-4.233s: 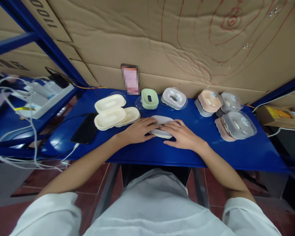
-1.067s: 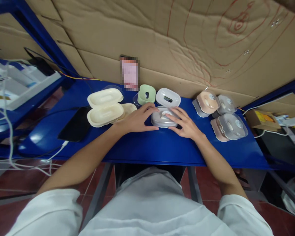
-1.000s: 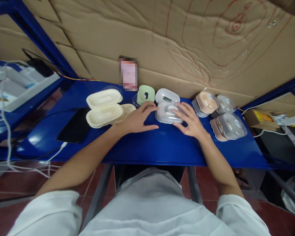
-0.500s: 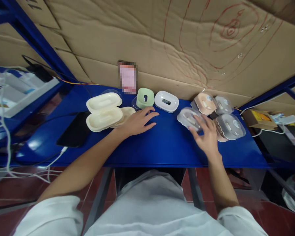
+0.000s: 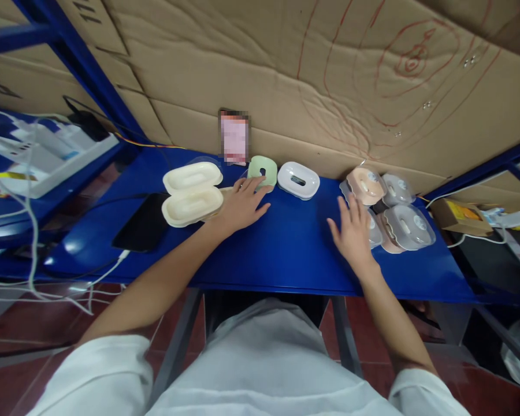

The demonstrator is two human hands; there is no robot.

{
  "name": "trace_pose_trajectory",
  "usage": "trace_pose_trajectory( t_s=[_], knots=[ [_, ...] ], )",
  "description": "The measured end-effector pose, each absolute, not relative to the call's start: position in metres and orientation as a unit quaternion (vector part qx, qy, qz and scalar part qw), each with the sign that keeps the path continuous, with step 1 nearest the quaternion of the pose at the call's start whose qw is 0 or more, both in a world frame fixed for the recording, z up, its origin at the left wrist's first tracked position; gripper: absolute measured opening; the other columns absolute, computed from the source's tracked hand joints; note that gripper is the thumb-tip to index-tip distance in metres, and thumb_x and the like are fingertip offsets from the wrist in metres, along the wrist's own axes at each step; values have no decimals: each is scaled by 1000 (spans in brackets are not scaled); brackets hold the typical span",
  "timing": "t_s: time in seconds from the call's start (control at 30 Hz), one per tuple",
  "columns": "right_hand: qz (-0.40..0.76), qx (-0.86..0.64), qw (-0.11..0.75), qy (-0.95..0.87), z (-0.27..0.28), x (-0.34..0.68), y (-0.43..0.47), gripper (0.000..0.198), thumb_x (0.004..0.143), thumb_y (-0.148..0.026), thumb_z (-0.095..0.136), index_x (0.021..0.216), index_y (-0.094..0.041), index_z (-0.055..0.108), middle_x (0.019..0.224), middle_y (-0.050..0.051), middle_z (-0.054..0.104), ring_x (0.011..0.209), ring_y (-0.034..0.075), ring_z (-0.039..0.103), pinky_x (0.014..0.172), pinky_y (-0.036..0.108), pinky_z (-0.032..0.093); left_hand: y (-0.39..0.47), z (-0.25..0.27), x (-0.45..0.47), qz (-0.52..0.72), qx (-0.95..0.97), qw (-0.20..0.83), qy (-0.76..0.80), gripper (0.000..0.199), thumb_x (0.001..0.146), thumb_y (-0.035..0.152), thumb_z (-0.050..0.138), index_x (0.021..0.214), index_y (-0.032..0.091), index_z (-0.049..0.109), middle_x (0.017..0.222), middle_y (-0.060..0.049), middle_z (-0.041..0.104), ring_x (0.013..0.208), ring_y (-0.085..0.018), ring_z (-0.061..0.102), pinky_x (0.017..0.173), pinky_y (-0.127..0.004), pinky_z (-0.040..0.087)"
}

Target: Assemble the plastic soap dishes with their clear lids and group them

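Note:
My left hand (image 5: 244,207) reaches forward with its fingers stretched apart. Its fingertips overlap the front of a light green oval box (image 5: 262,167) with a dark slot; whether they touch it I cannot tell. Right of that sits a white oval lid-like piece (image 5: 298,180) with a similar slot. My right hand (image 5: 353,234), fingers spread, is beside a clear-lidded container (image 5: 375,232), which it partly hides. Behind this hand stands a peach container (image 5: 364,185) with a wavy clear cover. Cream oval trays (image 5: 193,207) lie left of my left hand.
More clear-covered containers (image 5: 409,227) cluster at the right. A black phone-like slab (image 5: 141,224) with a white cable lies at the left, and a phone with a blurred screen (image 5: 234,137) leans on the cardboard wall (image 5: 277,104). Blue posts frame the blue table (image 5: 281,254).
The clear-lidded container has moved right, up against the others, and my right hand now lies beside it. My left hand has come closer to the green box. The view has shifted slightly.

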State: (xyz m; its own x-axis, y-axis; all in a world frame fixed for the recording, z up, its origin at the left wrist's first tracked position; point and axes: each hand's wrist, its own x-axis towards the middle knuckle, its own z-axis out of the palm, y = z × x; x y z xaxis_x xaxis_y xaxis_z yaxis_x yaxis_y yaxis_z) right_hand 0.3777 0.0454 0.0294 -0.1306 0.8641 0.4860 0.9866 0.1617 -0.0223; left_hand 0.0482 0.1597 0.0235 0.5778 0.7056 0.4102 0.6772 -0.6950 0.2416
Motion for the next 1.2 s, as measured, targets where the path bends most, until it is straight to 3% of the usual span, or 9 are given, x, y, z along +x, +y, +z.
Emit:
trace_pose_trajectory(
  t_s=[0.13, 0.23, 0.33, 0.47, 0.6, 0.73, 0.87, 1.0, 1.2],
  knots=[
    [-87, -541, 173, -818, 35, 341, 110, 59, 109, -34, 49, 164, -13, 47, 170, 22, 45, 159, 42, 39, 129, 69, 29, 160, 22, 48, 247, 886, 25, 392, 44, 105, 35, 56, 146, 20, 62, 162, -20, 53, 149, -39, 51, 127, -64, 33],
    [-81, -554, 190, -807, 29, 334, 140, 45, 109, -33, 48, 145, -14, 67, 150, 20, 67, 144, 39, 56, 123, 64, 39, 161, 22, 47, 255, 875, -1, 412, 46, 104, 32, 57, 149, 23, 59, 160, -19, 56, 148, -39, 51, 128, -68, 30],
    [-83, -577, 256, -771, 26, 345, 142, 43, 112, -41, 43, 133, -19, 74, 133, 16, 76, 128, 35, 66, 111, 57, 49, 166, 21, 45, 252, 870, 0, 424, 51, 103, 30, 59, 153, 21, 56, 148, -21, 62, 143, -40, 54, 121, -66, 40],
    [-91, -590, 347, -723, 35, 360, 123, 51, 113, -51, 40, 129, -19, 75, 128, 16, 78, 119, 35, 70, 106, 54, 53, 169, 20, 40, 240, 882, 13, 406, 38, 103, 28, 59, 139, 20, 68, 132, -19, 66, 135, -39, 58, 112, -60, 52],
    [-57, -551, 379, -741, 48, 345, 104, 48, 113, -53, 41, 127, -23, 75, 126, 12, 79, 121, 33, 71, 108, 54, 54, 164, 22, 43, 228, 910, 46, 342, 27, 106, 26, 53, 119, 20, 75, 124, -15, 67, 125, -33, 64, 110, -51, 56],
    [18, -499, 389, -774, 43, 312, 91, 45, 113, -53, 41, 127, -27, 74, 126, 10, 79, 122, 31, 71, 109, 53, 56, 161, 26, 48, 235, 923, 99, 287, 28, 105, 22, 51, 121, 22, 74, 128, -12, 68, 123, -27, 68, 108, -44, 58],
    [60, -464, 382, -797, 31, 295, 86, 42, 114, -49, 40, 129, -26, 72, 130, 11, 78, 126, 29, 70, 112, 50, 56, 152, 43, 33, 196, 909, 12, 368, 28, 101, 18, 51, 118, 17, 74, 123, -18, 72, 120, -36, 70, 105, -54, 57],
    [83, -451, 389, -799, 25, 298, 89, 39, 114, -47, 43, 130, -26, 71, 130, 11, 77, 126, 28, 70, 112, 51, 57, 115, 50, -7, 183, 839, -95, 503, 33, 102, 25, 55, 130, 15, 69, 137, -22, 69, 125, -44, 66, 104, -62, 53],
    [98, -383, 413, -820, 32, 301, 91, 29, 114, -39, 50, 131, -25, 70, 128, 11, 77, 124, 27, 71, 109, 50, 58, 47, 14, -28, 169, 804, -113, 559, 35, 103, 15, 51, 133, 13, 70, 122, -18, 77, 108, -37, 73, 92, -51, 55]
  ],
)
